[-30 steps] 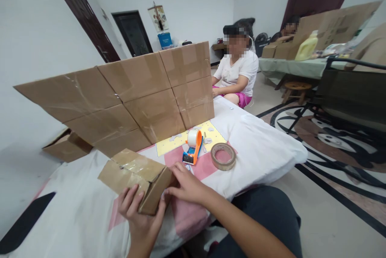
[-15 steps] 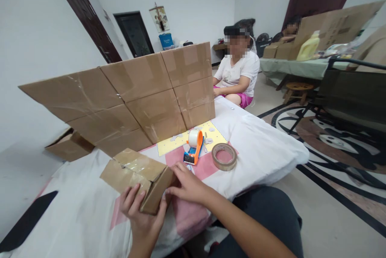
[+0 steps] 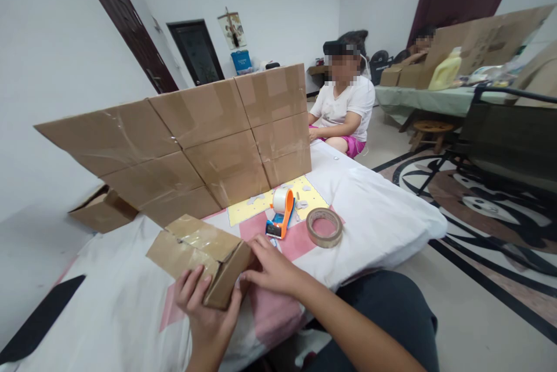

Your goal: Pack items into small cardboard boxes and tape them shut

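Note:
A small taped cardboard box rests tilted on a table covered with a white and pink cloth. My left hand grips the box's near corner from below, fingers curled over its front face. Against the box's right end lies my right hand, fingers curled and pressing on the cardboard. An orange tape dispenser lies just beyond my right hand. Beside the dispenser on the right sits a brown tape roll.
A tall cardboard screen stands across the table. Behind the screen's right end sits a person in a white shirt. An open box lies at left. A green-covered table with boxes and a yellow jug stands at far right.
The view has shifted slightly; both hands stay on the small box in the same grip.

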Motion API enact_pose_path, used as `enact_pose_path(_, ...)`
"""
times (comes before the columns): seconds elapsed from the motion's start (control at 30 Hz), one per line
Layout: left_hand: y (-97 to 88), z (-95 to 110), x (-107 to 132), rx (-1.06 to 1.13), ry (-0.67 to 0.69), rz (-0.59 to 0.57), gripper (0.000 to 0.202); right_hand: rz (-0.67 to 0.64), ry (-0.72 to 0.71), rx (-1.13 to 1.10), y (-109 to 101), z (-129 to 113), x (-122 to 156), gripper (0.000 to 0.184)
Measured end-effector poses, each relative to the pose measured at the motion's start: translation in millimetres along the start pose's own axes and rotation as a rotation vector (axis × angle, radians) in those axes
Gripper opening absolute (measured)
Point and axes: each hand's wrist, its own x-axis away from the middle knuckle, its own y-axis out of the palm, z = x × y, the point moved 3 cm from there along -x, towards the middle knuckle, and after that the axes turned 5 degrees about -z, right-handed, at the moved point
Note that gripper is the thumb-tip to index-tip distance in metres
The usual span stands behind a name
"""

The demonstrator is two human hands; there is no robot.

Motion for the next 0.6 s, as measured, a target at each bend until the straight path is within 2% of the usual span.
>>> enact_pose_path(0.6, 0.6, 1.2, -2.2, -0.002, 0.005, 0.006, 0.079, 0.010, 0.010, -0.015, 0.7, 1.8, 0.0, 0.052)
